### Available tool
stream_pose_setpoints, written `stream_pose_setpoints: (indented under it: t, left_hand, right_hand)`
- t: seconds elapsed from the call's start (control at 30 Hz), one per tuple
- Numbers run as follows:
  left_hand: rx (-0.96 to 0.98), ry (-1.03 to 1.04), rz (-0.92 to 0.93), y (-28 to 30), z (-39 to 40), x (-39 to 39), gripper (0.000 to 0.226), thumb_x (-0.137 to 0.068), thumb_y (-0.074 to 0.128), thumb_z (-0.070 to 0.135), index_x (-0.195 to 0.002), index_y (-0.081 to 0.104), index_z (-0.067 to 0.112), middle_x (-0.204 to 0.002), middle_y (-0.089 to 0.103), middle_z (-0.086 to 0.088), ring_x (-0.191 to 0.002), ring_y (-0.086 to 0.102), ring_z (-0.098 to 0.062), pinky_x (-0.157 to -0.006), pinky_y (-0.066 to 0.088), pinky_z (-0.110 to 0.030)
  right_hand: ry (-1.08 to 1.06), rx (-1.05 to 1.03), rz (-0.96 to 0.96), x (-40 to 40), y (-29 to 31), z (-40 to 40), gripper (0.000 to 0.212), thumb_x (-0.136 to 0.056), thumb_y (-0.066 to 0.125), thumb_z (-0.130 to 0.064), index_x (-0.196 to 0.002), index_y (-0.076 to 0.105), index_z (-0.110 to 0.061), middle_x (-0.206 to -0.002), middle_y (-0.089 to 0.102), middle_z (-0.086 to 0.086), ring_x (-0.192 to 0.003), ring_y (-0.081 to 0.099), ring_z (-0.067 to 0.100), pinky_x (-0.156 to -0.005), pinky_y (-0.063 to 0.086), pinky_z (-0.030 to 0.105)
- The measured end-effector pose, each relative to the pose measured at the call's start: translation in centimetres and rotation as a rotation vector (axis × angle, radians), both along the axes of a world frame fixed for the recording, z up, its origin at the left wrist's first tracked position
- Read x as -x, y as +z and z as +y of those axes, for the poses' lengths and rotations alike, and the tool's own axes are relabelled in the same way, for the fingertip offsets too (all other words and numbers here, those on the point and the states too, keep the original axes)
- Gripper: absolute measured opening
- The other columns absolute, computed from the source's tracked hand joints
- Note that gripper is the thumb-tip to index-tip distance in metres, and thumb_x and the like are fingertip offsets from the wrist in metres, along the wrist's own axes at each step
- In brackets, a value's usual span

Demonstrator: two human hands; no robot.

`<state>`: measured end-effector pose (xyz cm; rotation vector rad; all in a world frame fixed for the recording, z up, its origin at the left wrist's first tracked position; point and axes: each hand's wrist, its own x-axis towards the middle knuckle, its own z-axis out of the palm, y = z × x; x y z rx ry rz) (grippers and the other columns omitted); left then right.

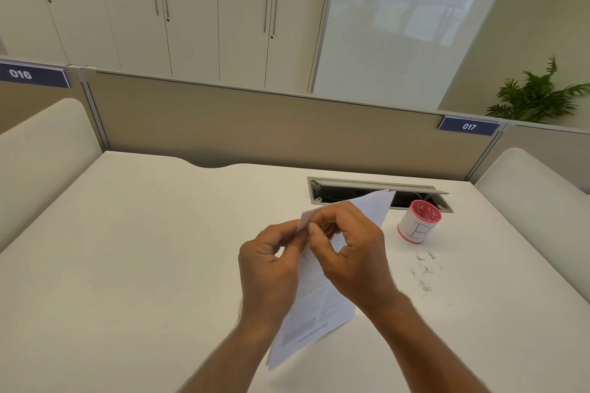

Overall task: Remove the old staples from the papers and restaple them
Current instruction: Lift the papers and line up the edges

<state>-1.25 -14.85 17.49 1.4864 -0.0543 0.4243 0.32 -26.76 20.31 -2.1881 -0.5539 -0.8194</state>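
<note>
A thin stack of printed papers (314,309) is held up off the white desk (143,265), tilted on edge. My left hand (271,265) pinches the stack near its upper corner. My right hand (354,252) pinches the same corner from the other side, thumb and forefinger pressed together on the paper. The staple itself is hidden by my fingers. A scatter of pulled staples (426,274) lies on the desk to the right. Behind them stands a small red-rimmed cup (419,222) marked "B", filled with staples.
An open cable tray (351,191) is sunk in the desk behind the papers. A beige partition (255,128) with the label 017 (468,126) closes off the back. White side panels flank the desk. No stapler is in view.
</note>
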Motion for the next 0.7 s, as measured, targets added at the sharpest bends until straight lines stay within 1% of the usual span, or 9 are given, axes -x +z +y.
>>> stream_pose_setpoints:
  t: [0.1, 0.2, 0.23, 0.3, 0.37, 0.43, 0.5, 0.6, 0.7]
  left_hand:
    - [-0.051, 0.031, -0.026, -0.1, 0.1, -0.2, 0.013, -0.084, 0.064, 0.033, -0.093, 0.073, 0.036, -0.086, 0.074, 0.018, -0.086, 0.069, -0.009, -0.068, 0.056, -0.019]
    - [-0.150, 0.073, -0.103, -0.4, 0.2, -0.5, 0.017, -0.088, 0.068, 0.013, -0.096, 0.074, 0.026, -0.087, 0.073, 0.014, -0.085, 0.068, -0.007, -0.068, 0.052, -0.011]
    - [-0.187, 0.085, -0.131, -0.4, 0.3, -0.6, 0.016, -0.088, 0.068, 0.011, -0.097, 0.075, 0.022, -0.087, 0.073, 0.012, -0.084, 0.067, -0.006, -0.067, 0.052, -0.010]
    - [-0.250, 0.105, -0.180, -0.6, 0.4, -0.8, 0.013, -0.087, 0.065, 0.016, -0.096, 0.075, 0.017, -0.086, 0.072, 0.009, -0.082, 0.066, -0.006, -0.066, 0.053, -0.012]
    - [-0.286, 0.118, -0.212, -0.8, 0.4, -0.9, 0.017, -0.086, 0.062, 0.018, -0.095, 0.075, 0.015, -0.085, 0.072, 0.008, -0.081, 0.065, -0.007, -0.064, 0.054, -0.015]
    - [-0.319, 0.126, -0.243, -1.0, 0.5, -1.0, 0.017, -0.085, 0.061, 0.015, -0.095, 0.075, 0.012, -0.084, 0.072, 0.006, -0.081, 0.064, -0.007, -0.063, 0.053, -0.014]
    - [-0.353, 0.133, -0.272, -1.1, 0.5, -1.0, 0.017, -0.085, 0.062, 0.014, -0.095, 0.075, 0.010, -0.084, 0.071, 0.006, -0.081, 0.063, -0.006, -0.063, 0.051, -0.010]
    - [-0.387, 0.138, -0.299, -1.2, 0.5, -1.1, 0.017, -0.084, 0.063, 0.013, -0.094, 0.075, 0.007, -0.083, 0.072, 0.002, -0.078, 0.062, -0.007, -0.065, 0.048, -0.006]
    - [-0.413, 0.145, -0.308, -1.4, 0.5, -1.1, 0.018, -0.084, 0.063, 0.015, -0.094, 0.075, 0.006, -0.083, 0.074, -0.001, -0.073, 0.064, -0.009, -0.065, 0.051, -0.009]
  right_hand:
    - [0.018, 0.061, 0.078, -0.1, 0.4, -0.1, 0.013, -0.087, 0.058, -0.023, -0.085, 0.063, -0.012, -0.082, 0.062, -0.004, -0.076, 0.055, 0.005, -0.066, 0.046, 0.008]
    - [0.014, 0.134, 0.134, -0.3, 0.9, -0.3, 0.010, -0.086, 0.059, -0.023, -0.085, 0.062, -0.014, -0.081, 0.061, -0.006, -0.075, 0.055, 0.010, -0.065, 0.049, 0.014]
    - [0.013, 0.154, 0.139, -0.3, 1.0, -0.4, 0.009, -0.086, 0.060, -0.023, -0.085, 0.062, -0.014, -0.080, 0.061, -0.006, -0.075, 0.055, 0.010, -0.065, 0.048, 0.013]
    - [0.015, 0.184, 0.147, -0.2, 1.3, -0.5, 0.011, -0.085, 0.059, -0.023, -0.084, 0.061, -0.013, -0.079, 0.059, -0.007, -0.072, 0.054, 0.010, -0.063, 0.046, 0.010]
    - [0.013, 0.228, 0.175, -0.2, 1.7, -0.7, 0.014, -0.085, 0.057, -0.027, -0.083, 0.061, -0.014, -0.078, 0.058, -0.008, -0.071, 0.053, 0.010, -0.062, 0.046, 0.012]
    - [0.022, 0.270, 0.210, -0.1, 2.2, -0.8, 0.016, -0.085, 0.056, -0.030, -0.083, 0.061, -0.015, -0.078, 0.058, -0.008, -0.070, 0.053, 0.011, -0.062, 0.046, 0.016]
    - [0.039, 0.311, 0.220, 0.0, 2.6, -0.9, 0.014, -0.085, 0.057, -0.029, -0.082, 0.061, -0.016, -0.078, 0.058, -0.008, -0.069, 0.052, 0.010, -0.061, 0.046, 0.017]
    - [0.050, 0.386, 0.255, 0.0, 3.2, -1.0, 0.011, -0.086, 0.060, -0.026, -0.086, 0.061, -0.016, -0.081, 0.057, -0.009, -0.070, 0.049, 0.006, -0.064, 0.039, 0.012]
    - [0.050, 0.461, 0.287, 0.0, 3.6, -1.3, 0.010, -0.090, 0.061, -0.026, -0.091, 0.063, -0.016, -0.084, 0.053, -0.012, -0.072, 0.047, 0.004, -0.066, 0.034, 0.007]
